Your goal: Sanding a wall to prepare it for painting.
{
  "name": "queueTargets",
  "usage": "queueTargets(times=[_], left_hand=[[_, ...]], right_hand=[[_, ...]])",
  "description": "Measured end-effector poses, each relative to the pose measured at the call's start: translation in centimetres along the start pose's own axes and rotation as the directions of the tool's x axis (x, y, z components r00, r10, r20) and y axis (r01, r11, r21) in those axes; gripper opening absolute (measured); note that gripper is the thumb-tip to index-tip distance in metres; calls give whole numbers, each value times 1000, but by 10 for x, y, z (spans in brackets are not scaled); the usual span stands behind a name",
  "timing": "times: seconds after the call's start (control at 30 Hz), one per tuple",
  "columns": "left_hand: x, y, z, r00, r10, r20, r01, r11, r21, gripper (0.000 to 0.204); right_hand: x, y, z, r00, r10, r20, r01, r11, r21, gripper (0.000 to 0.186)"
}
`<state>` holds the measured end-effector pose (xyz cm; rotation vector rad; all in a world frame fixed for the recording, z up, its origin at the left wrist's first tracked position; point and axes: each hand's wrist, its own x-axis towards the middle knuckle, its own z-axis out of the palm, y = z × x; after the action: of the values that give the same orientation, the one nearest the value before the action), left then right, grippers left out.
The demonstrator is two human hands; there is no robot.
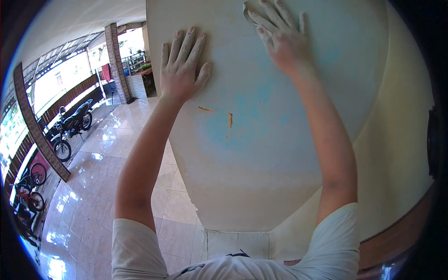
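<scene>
Both my arms reach up to a pale wall (252,186) with patches of blue showing through and small chipped marks. My left hand (179,74) lies flat on it near its left edge, fingers spread and whitened with dust, holding nothing. Higher and to the right, my right hand (287,44) presses a pale folded sheet, which looks like sandpaper (247,15), against the surface. Its dusty fingers are stretched over the sheet, so most of it is hidden and only a curled edge shows at the left.
A shiny tiled floor (109,154) extends along the left. Beyond it stand a patterned pillar (117,63), a motorcycle (72,123) and a bicycle (32,186) near a fence. A cream wall (396,154) rises on the right, with dark brown wood (396,228) low beside it.
</scene>
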<state>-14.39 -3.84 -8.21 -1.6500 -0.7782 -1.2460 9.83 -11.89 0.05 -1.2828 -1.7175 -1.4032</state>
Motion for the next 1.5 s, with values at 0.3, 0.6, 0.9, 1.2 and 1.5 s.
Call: queueTargets(times=[0.3, 0.6, 0.9, 1.2, 1.5], left_hand=[[-3, -1, 1, 999, -24, -21, 24, 1000, -14, 65], [-3, -4, -2, 999, -20, -33, 20, 1000, -13, 64], [-2, -2, -3, 1000, -23, 5, 23, 1000, -18, 65], [-1, 3, 0, 998, -46, -38, 46, 999, -8, 65], [-31, -1, 1, 998, -55, 12, 55, 998, -1, 64]], right_hand=[[-9, 9, 22, 980, -153, -130, 133, 979, -153, 46], [-26, 2, 29, 984, -120, -132, 106, 989, -105, 45], [-32, -5, 43, 962, 38, -272, -56, 997, -60, 48], [-31, -60, 50, 975, -13, -222, 19, 1000, 24, 53], [-32, -18, 34, 985, -108, -132, 94, 990, -107, 54]])
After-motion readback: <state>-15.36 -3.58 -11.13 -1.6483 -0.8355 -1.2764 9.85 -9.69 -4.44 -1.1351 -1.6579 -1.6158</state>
